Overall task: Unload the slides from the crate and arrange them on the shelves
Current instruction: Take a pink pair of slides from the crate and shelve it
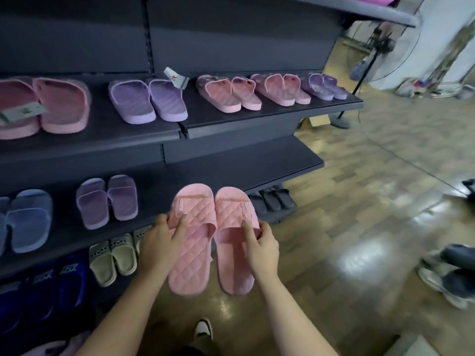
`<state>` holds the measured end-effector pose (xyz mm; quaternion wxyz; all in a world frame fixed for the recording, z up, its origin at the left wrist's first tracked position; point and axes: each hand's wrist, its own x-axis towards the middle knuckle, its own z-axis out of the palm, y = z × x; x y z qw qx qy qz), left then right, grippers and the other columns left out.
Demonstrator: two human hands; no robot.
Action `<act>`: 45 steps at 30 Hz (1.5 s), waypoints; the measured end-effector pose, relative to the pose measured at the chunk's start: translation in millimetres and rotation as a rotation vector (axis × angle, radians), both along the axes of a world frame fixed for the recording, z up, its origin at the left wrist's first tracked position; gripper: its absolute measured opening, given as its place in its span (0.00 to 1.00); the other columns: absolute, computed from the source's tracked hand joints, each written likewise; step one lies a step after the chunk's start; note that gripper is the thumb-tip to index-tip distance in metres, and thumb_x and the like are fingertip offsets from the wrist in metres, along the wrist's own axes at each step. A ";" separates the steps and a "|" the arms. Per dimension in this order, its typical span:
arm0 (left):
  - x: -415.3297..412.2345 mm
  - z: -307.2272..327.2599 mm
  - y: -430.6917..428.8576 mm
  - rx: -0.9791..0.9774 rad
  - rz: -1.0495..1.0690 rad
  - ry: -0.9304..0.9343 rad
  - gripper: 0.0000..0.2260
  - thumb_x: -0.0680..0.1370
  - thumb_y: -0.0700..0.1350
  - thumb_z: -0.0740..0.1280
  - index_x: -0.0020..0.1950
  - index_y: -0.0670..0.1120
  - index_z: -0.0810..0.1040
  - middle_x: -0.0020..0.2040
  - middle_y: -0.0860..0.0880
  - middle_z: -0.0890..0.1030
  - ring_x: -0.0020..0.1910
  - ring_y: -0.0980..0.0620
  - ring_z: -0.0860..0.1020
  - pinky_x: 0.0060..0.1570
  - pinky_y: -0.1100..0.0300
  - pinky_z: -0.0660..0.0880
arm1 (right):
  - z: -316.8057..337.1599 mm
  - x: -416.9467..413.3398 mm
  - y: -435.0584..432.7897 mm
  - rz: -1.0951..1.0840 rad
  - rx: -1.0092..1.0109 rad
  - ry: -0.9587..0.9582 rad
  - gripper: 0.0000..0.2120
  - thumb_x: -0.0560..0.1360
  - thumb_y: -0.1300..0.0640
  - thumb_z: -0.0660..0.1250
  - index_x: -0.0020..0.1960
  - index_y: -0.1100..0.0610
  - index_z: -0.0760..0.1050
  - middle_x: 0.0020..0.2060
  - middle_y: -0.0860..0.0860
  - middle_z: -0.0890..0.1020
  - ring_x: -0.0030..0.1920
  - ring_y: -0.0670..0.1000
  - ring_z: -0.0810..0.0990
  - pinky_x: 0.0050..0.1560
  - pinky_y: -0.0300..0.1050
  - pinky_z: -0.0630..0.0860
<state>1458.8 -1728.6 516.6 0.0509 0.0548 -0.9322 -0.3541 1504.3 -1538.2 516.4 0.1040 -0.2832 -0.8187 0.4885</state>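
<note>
Holding: the left hand (156, 241) is gripping the left pink quilted slide (190, 265) at the strap, with its fingers curling round the outer edge. The right hand (264, 246) is pinching the right pink quilted slide (231, 263) the same way.
Slides' place: the pair is hanging side by side in the air, toes pointing at the shelving. It is sitting in front of the bare stretch of the middle shelf (244, 163), to the right of the lilac pair (108, 201).
Weight: each slide is staying level from a single side pinch, so both are probably feeling light.
Stiffness: the soles are looking like soft moulded foam, likely bending a little but not fragile.
Surface: the quilted texture is probably giving the fingers good purchase.
Best hold: the strap's edge near mid-sole is serving well, and the heels are hanging free without drooping.
Risk: the two slides may be drifting out of line when going down together.
Crate: it is not showing in this view.
</note>
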 end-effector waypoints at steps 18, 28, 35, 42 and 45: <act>-149.3 -56.5 58.8 0.147 0.279 -0.054 0.23 0.76 0.63 0.61 0.55 0.44 0.74 0.47 0.42 0.81 0.48 0.40 0.78 0.44 0.53 0.73 | -58.6 -199.5 64.6 0.260 0.038 -0.095 0.24 0.76 0.38 0.61 0.59 0.58 0.71 0.47 0.51 0.81 0.47 0.54 0.79 0.44 0.45 0.70; -206.0 -139.5 71.9 0.109 0.378 0.041 0.24 0.73 0.66 0.61 0.36 0.45 0.73 0.34 0.47 0.77 0.36 0.46 0.76 0.35 0.60 0.64 | -133.9 -284.7 73.8 0.370 0.080 -0.145 0.20 0.79 0.41 0.59 0.52 0.60 0.73 0.37 0.48 0.76 0.38 0.51 0.74 0.33 0.42 0.65; -259.3 -208.1 64.9 -0.011 0.445 0.088 0.26 0.74 0.67 0.59 0.40 0.44 0.77 0.37 0.44 0.80 0.37 0.46 0.76 0.35 0.60 0.62 | -191.3 -346.1 62.1 0.390 0.066 -0.161 0.19 0.79 0.46 0.61 0.56 0.62 0.72 0.42 0.51 0.76 0.42 0.54 0.74 0.42 0.43 0.66; -318.9 -246.6 50.6 -0.079 0.480 0.068 0.23 0.77 0.64 0.60 0.45 0.44 0.79 0.43 0.44 0.81 0.44 0.47 0.77 0.38 0.62 0.61 | -231.0 -401.8 38.5 0.320 0.007 -0.131 0.20 0.79 0.45 0.61 0.56 0.63 0.71 0.38 0.50 0.74 0.40 0.54 0.72 0.35 0.37 0.60; -328.2 -265.2 46.8 -0.107 0.490 0.051 0.25 0.76 0.65 0.60 0.45 0.43 0.79 0.44 0.44 0.81 0.47 0.46 0.77 0.39 0.60 0.61 | -239.7 -417.1 31.2 0.341 0.009 -0.175 0.21 0.79 0.45 0.62 0.62 0.60 0.69 0.49 0.55 0.80 0.49 0.57 0.77 0.43 0.40 0.65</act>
